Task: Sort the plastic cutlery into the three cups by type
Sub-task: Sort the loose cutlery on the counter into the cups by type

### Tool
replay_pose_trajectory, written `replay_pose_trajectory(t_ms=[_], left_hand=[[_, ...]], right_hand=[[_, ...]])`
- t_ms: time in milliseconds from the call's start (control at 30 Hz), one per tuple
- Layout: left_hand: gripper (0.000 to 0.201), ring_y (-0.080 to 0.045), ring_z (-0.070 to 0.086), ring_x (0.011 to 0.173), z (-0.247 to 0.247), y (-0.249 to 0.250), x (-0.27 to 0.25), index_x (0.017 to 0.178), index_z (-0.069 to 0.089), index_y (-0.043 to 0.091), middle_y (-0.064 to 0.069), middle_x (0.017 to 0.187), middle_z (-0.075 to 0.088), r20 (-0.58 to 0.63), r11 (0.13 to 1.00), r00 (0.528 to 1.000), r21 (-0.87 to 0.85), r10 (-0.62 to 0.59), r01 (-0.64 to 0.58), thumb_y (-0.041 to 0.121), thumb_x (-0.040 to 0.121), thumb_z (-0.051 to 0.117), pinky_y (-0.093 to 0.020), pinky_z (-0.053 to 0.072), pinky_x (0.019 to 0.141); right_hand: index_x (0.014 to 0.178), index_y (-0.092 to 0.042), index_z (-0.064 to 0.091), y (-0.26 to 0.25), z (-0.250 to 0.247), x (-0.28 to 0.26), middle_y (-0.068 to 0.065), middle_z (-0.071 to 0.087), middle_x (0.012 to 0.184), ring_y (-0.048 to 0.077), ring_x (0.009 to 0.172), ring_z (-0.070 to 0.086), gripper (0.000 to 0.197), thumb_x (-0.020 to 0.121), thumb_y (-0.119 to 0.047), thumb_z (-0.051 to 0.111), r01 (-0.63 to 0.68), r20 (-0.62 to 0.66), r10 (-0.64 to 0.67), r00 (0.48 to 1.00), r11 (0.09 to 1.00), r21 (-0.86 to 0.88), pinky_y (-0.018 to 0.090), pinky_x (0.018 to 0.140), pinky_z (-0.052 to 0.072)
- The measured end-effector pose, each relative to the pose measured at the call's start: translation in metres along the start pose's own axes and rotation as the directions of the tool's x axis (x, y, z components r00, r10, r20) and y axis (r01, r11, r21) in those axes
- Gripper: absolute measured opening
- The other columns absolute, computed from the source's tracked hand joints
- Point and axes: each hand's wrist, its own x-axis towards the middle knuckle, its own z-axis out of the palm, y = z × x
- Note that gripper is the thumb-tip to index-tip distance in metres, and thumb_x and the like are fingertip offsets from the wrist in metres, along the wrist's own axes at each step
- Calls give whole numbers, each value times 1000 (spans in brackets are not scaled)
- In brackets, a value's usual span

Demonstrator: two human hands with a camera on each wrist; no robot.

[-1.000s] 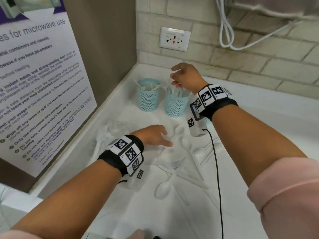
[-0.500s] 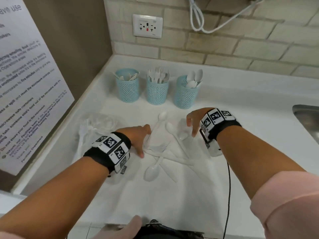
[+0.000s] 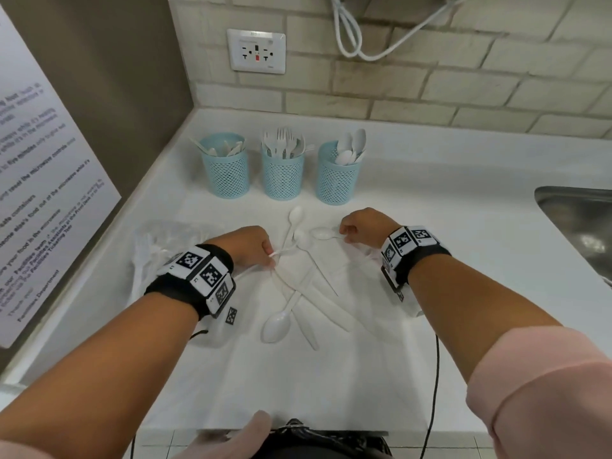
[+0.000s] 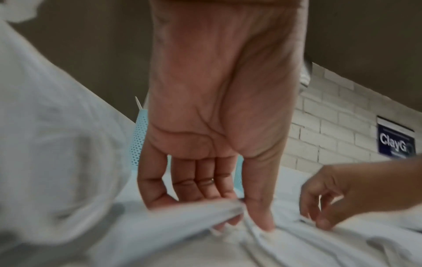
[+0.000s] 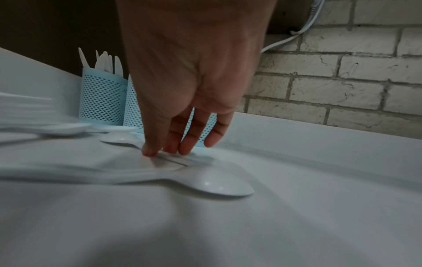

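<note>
Cutlery, white plastic, loose lot (image 3: pixel 308 293): spoons and knives lying crossed on the white counter (image 3: pixel 430 226), between my two hands and in front of the cups.

Cups, three, pale blue mesh, standing in a row near the back wall. Left cup (image 3: pixel 228 170) holds knives; middle cup (image 3: pixel 282 172) holds forks; right cup (image 3: pixel 337 175) holds spoons.

My left hand (image 3: pixel 253 248): low at the left edge of the pile, fingers bent down, thumb and fingertips pinching a thin white handle (image 3: pixel 281 255) that crosses the stem of a long spoon (image 3: pixel 291 223). In the left wrist view the thumb (image 4: pixel 260 213) and fingers close together over blurred white pieces; which piece that is I cannot tell there.

My right hand (image 3: pixel 362 226): at the right edge of the pile, fingers curled down onto the handle end of a small spoon (image 3: pixel 323 232), whose bowl points left. In the right wrist view the thumb (image 5: pixel 153 144) and fingertips press together on that spoon's stem against the counter.

Further spoon (image 3: pixel 276 323): nearest me, bowl toward me, apart from both hands.

Clear plastic bag (image 3: pixel 159 240): just left of my left wrist, with white cutlery in it.

Sink (image 3: pixel 583 226): far right, well apart.
</note>
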Motion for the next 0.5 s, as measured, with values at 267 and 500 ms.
replay_pose_trajectory(t_ms=[267,500], left_hand=[[17,-19,56,62,5,32,13,105,48,0,-11,77,57,-85,959,983,-247,-164,139,12,97,39,-25,43,47],[54,-31,51,120,20,43,26,127,42,-7,-19,130,52,-155,979,971,-121,-181,164,34,93,54,-33,40,95]], right_hand=[[85,-10,48,-7,6,-2,9,49,91,22,85,46,9,87,-18,51,-67,-17,66,998,992,-110,30,72,38],[94,-3,54,13,-8,-11,17,61,99,26,86,52,14,91,-15,48,-147,-124,167,978,977,155,31,72,38]])
